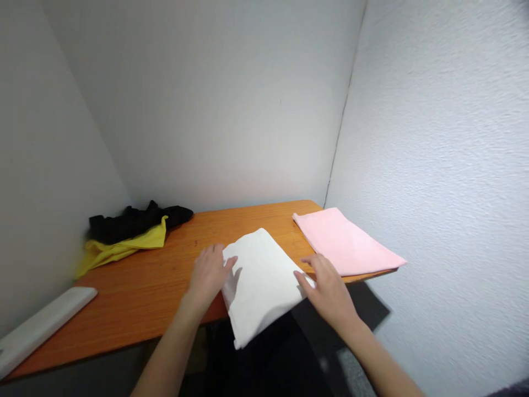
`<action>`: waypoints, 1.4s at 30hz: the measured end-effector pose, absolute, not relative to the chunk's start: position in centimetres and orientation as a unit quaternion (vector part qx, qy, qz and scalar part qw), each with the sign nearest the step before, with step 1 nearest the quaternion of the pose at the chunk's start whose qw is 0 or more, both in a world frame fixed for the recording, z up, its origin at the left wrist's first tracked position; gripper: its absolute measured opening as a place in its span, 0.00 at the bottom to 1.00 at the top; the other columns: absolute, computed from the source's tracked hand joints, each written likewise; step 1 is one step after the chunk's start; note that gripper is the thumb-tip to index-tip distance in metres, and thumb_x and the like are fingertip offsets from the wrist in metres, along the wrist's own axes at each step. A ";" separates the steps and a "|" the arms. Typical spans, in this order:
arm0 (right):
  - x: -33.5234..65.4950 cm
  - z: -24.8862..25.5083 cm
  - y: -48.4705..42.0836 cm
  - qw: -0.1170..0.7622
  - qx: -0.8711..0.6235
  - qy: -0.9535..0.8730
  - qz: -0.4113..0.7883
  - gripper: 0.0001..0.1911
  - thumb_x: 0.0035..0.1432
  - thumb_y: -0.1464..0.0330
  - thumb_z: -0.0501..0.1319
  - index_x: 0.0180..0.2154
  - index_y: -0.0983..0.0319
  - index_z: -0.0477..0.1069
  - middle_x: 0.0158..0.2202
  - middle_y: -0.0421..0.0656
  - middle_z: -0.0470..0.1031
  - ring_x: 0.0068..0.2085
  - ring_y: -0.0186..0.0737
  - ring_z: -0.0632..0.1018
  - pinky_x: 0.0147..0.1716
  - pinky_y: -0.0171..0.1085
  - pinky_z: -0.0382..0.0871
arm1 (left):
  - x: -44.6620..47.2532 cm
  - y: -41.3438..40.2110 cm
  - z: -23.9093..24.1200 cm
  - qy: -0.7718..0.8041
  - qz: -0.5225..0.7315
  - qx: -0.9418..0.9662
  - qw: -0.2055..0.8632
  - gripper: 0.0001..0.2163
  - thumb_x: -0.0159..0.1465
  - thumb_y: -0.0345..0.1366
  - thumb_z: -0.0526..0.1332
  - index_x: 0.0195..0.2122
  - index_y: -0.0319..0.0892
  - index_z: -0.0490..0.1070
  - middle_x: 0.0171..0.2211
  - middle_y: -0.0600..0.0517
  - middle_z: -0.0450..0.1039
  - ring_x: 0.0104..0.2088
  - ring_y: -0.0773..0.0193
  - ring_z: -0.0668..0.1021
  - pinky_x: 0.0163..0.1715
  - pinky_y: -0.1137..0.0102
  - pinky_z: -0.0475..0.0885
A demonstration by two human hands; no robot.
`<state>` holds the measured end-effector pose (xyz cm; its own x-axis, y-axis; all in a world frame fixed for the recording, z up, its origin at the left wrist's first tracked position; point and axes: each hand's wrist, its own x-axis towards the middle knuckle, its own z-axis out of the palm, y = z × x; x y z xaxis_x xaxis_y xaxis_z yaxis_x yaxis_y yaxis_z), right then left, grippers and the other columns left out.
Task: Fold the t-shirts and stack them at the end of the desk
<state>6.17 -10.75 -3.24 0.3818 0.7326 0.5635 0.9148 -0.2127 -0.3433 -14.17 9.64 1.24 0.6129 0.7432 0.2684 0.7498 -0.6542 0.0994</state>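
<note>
A folded white cloth point(262, 275) lies at the table's front edge, its near corner hanging over. It looks flat and roughly rectangular, set at an angle. My left hand point(209, 273) is at its left side, thumb reaching over the cloth and fingers apart from the thumb. At the right side is my right hand point(328, 286), with thumb and forefinger spread near the cloth's edge. Neither hand visibly pinches the fabric. Both cast shadows on it.
A folded pink cloth point(345, 242) rests on the right end of the wooden table point(182, 286), slightly past its edge. Black fabric point(132, 223) and yellow fabric point(132, 245) are heaped at the back left. A long white object point(45, 325) lies at the front left. Walls enclose the table.
</note>
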 end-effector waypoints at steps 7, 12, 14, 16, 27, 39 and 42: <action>3.3 -5.0 -12.2 0.216 -0.896 -0.353 -0.161 0.19 0.63 0.52 0.55 0.33 0.62 0.67 0.33 0.50 0.71 0.39 0.52 0.73 0.38 0.44 0.66 | -6.3 15.8 -0.1 -0.415 -0.053 -0.908 -0.019 0.21 0.64 0.48 0.55 0.46 0.33 0.72 0.47 0.34 0.75 0.47 0.46 0.77 0.42 0.63 0.68; 2.4 -4.2 -11.4 0.204 -0.922 -0.307 -0.117 0.20 0.57 0.54 0.63 0.37 0.66 0.69 0.36 0.52 0.72 0.40 0.54 0.73 0.40 0.45 0.67 | -5.2 17.7 -1.5 -0.429 0.000 -0.903 -0.028 0.27 0.62 0.56 0.53 0.44 0.33 0.72 0.48 0.32 0.74 0.50 0.39 0.75 0.41 0.58 0.69; 2.5 -3.9 -11.4 0.219 -0.920 -0.312 -0.089 0.16 0.57 0.58 0.64 0.37 0.65 0.69 0.37 0.52 0.73 0.41 0.54 0.73 0.41 0.45 0.67 | -5.3 18.7 -2.1 -0.427 0.018 -0.903 -0.047 0.28 0.61 0.57 0.52 0.45 0.35 0.72 0.49 0.34 0.74 0.50 0.40 0.75 0.42 0.58 0.69; 2.7 -3.9 -11.6 0.246 -0.909 -0.331 -0.055 0.13 0.56 0.61 0.64 0.37 0.64 0.68 0.37 0.51 0.73 0.42 0.53 0.74 0.41 0.44 0.67 | -5.4 19.4 -2.5 -0.408 0.014 -0.912 -0.050 0.27 0.60 0.58 0.53 0.43 0.37 0.72 0.48 0.36 0.75 0.49 0.42 0.75 0.41 0.60 0.69; 6.0 -3.1 -14.0 0.568 -0.735 -0.369 0.029 0.08 0.59 0.70 0.53 0.38 0.57 0.54 0.27 0.35 0.65 0.25 0.36 0.71 0.25 0.33 0.59 | -2.9 13.7 1.7 -0.352 -0.113 -0.929 -0.016 0.23 0.67 0.58 0.40 0.42 0.44 0.61 0.32 0.45 0.76 0.36 0.49 0.79 0.28 0.68 0.64; 21.4 2.4 -18.9 0.718 -0.667 -0.191 -0.052 0.27 0.56 0.57 0.61 0.51 0.59 0.54 0.36 0.43 0.71 0.24 0.35 0.74 0.19 0.32 0.71 | 16.9 7.6 14.1 -0.215 -0.221 -0.950 0.042 0.26 0.66 0.59 0.46 0.49 0.39 0.61 0.41 0.43 0.75 0.41 0.52 0.78 0.35 0.69 0.66; 24.9 0.0 -19.0 0.679 -0.719 -0.143 -0.043 0.30 0.55 0.58 0.62 0.54 0.62 0.54 0.39 0.48 0.73 0.25 0.36 0.76 0.20 0.33 0.73 | 21.1 6.5 12.5 -0.209 -0.181 -0.961 0.003 0.25 0.67 0.56 0.50 0.51 0.37 0.60 0.43 0.41 0.74 0.41 0.54 0.77 0.37 0.68 0.67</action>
<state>24.85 -19.02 0.02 0.9556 0.1470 0.2552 0.2633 -0.0381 -0.9640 21.13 6.52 12.51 0.8471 0.4004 0.3496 0.4023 -0.9128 0.0705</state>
